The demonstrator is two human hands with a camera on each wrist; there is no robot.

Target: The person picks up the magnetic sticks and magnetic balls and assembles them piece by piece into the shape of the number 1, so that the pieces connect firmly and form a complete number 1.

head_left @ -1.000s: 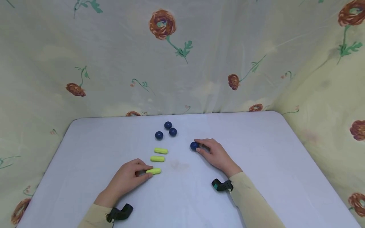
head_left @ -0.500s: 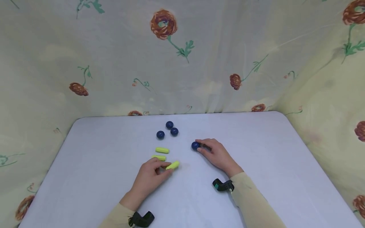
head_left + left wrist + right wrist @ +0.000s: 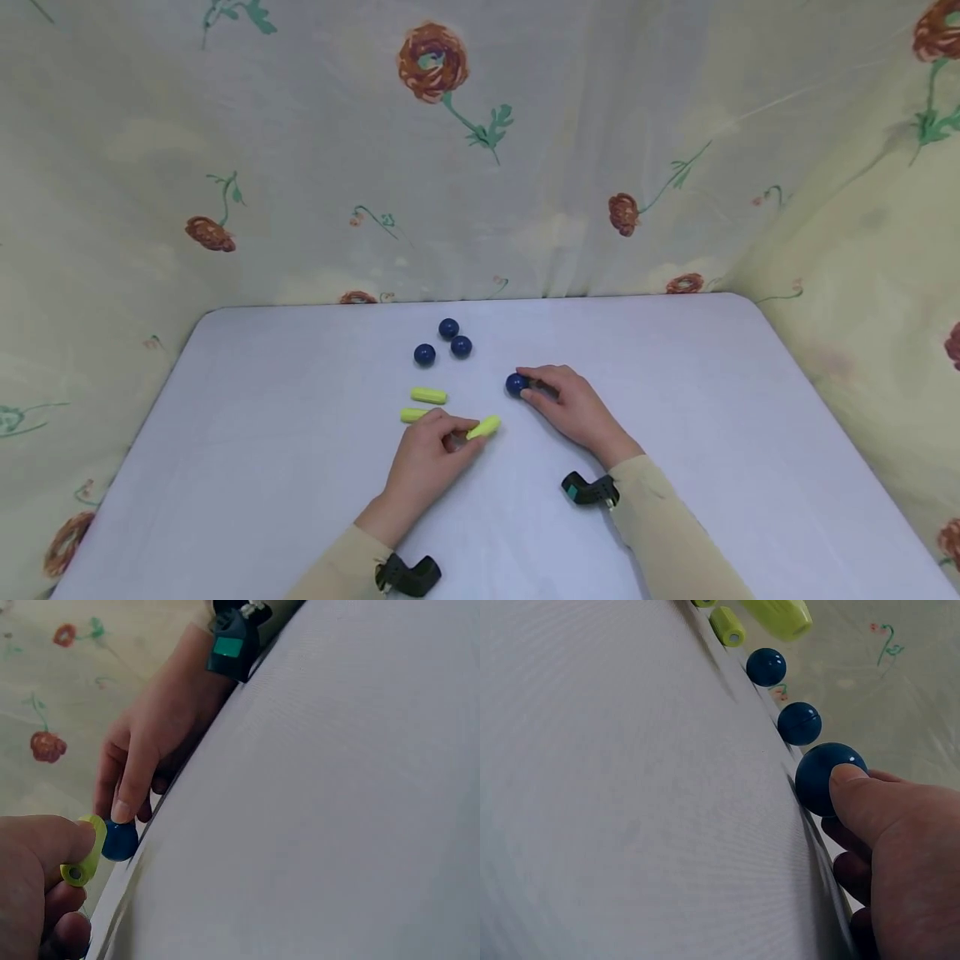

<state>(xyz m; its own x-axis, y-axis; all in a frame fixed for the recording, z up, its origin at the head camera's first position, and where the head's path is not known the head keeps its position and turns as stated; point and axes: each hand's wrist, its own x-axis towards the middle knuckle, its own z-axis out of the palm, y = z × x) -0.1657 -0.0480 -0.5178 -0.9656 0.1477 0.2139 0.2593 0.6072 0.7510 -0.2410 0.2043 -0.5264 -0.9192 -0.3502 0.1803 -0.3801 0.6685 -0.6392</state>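
In the head view my left hand (image 3: 431, 458) pinches a yellow-green rod (image 3: 484, 427) by one end, its free end tilted up to the right. A grey round spot shows on the rod's end in the left wrist view. My right hand (image 3: 576, 410) holds a dark blue ball (image 3: 515, 384) between thumb and fingers at the table surface. A small gap separates rod and ball in the head view. Left of them lie a second yellow-green rod (image 3: 429, 396) and a third rod (image 3: 412, 415), the latter partly hidden by my left hand.
Three more blue balls lie behind the rods: a left ball (image 3: 424, 355), a rear ball (image 3: 448, 328) and a right ball (image 3: 461, 347). The white table (image 3: 300, 400) ends at a flowered cloth (image 3: 525, 167) at the back.
My left hand has carried the rod from the row of rods rightward toward the held ball, turning its free end upward. The right hand keeps its hold and stays nearly still.
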